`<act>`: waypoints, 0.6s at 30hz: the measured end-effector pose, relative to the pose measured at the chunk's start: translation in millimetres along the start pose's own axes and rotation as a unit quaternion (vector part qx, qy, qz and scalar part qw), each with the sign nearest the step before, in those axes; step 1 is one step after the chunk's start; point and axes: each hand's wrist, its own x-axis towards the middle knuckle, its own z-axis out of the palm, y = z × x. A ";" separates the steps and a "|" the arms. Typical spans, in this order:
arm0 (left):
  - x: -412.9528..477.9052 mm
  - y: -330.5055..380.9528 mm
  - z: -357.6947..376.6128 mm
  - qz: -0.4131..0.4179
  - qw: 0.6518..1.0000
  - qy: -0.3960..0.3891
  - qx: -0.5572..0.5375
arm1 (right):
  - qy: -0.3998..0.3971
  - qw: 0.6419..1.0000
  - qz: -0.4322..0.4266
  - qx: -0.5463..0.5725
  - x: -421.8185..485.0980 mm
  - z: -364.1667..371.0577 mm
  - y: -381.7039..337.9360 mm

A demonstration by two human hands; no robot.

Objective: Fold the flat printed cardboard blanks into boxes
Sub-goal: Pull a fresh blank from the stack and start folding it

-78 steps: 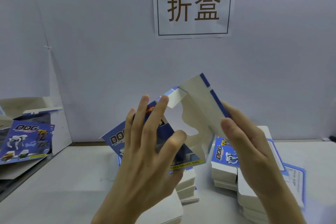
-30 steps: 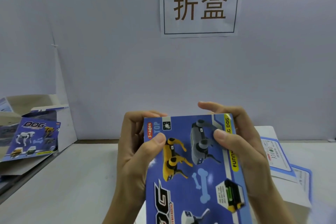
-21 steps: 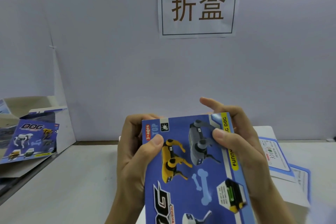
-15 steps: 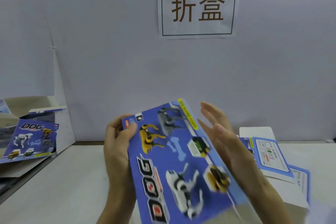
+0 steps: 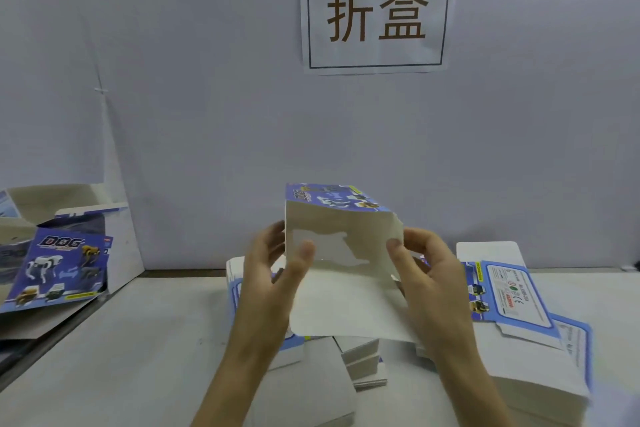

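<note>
Fingers (image 5: 304,255) of the left hand (image 5: 273,274) and right hand (image 5: 429,274) are clamped on the side edges of a half-folded blue-printed white cardboard box (image 5: 343,239), held up over the stacks of flat blanks (image 5: 540,381) on the pale counter (image 5: 121,357).

Only 1 view, from a camera on the person's head, facing forward and a little down. It sits close behind the grip, where the left hand (image 5: 273,274) and right hand (image 5: 426,274) hold a box (image 5: 343,243) mid-frame. Beyond the grip a wall sign (image 5: 377,14) faces it squarely, with the table (image 5: 138,340) below.
</note>
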 end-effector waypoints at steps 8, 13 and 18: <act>8.9 -5.6 -20.2 0.036 0.999 0.017 0.007 | 0.021 0.989 0.075 0.126 7.8 -16.1 2.6; 17.6 -14.4 -33.6 -0.059 0.994 -0.054 -0.074 | -0.112 0.963 0.179 0.166 14.0 -28.8 7.0; 15.7 -18.6 -34.0 -0.095 0.975 -0.095 -0.176 | -0.100 0.934 0.222 0.260 17.8 -22.7 4.4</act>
